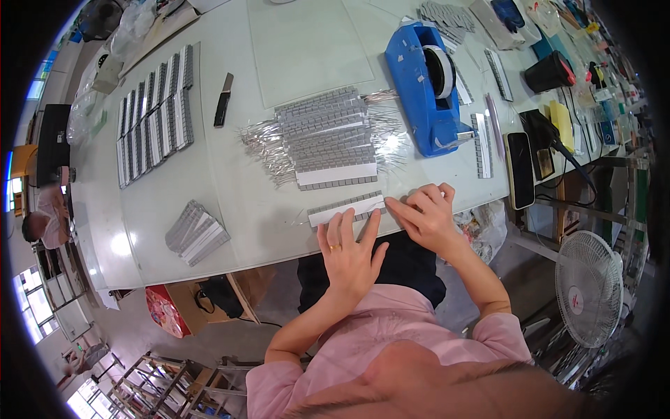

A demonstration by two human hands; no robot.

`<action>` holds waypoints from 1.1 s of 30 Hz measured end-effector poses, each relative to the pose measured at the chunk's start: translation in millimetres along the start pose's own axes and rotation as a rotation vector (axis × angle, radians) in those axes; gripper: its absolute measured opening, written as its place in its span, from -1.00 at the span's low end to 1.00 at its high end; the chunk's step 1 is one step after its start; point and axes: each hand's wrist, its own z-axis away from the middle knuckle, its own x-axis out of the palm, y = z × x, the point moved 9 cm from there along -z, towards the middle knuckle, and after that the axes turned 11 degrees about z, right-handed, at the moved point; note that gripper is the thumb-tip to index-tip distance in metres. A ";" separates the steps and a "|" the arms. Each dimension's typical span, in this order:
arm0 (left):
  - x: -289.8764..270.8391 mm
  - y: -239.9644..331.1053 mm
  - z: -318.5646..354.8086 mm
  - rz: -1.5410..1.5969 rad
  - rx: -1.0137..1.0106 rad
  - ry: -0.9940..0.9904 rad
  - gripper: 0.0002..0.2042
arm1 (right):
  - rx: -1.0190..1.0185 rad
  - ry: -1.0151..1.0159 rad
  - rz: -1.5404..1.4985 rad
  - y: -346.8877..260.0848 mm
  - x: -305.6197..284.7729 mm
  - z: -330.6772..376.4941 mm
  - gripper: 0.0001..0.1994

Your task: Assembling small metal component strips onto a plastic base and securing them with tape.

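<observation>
Pinning grey-and-white strip [363, 204] to table [258, 241] under left hand [350, 262], with fingers spread apart. Just at strip's right end with right hand [427, 222], curled; can't tell if pinching. Lying just nearside of strip stack [328, 140].

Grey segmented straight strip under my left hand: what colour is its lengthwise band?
The lengthwise band is white, clearest in the head view.

A pale, glossy worktable [262, 234] carried a heap of grey segmented strips [328, 136], fine wires [265, 146] splaying on both sides; a single strip [331, 216] lay nearer the front edge; leftward lay a fanned bundle [196, 234], a black-handled knife [222, 108] and two rows of strips [157, 112]; rightward stood a blue tape dispenser [412, 84], beyond it a smartphone [518, 167].
</observation>
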 end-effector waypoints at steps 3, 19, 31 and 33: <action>0.3 -1.7 -0.6 -0.030 -0.010 -0.011 -0.42 | -0.010 0.015 -0.019 -2.2 2.3 -2.6 -0.66; -8.4 -3.8 -4.7 0.009 -0.048 0.019 -0.35 | -0.266 -0.009 0.189 -21.1 4.9 -1.2 -0.62; -10.8 -11.3 -2.8 0.002 -0.045 0.039 -0.34 | -0.206 -0.047 -0.023 -6.5 6.2 -11.2 -0.60; -13.3 -14.2 -0.7 0.022 -0.038 0.060 -0.34 | -0.184 -0.054 -0.061 -5.5 6.9 -11.1 -0.58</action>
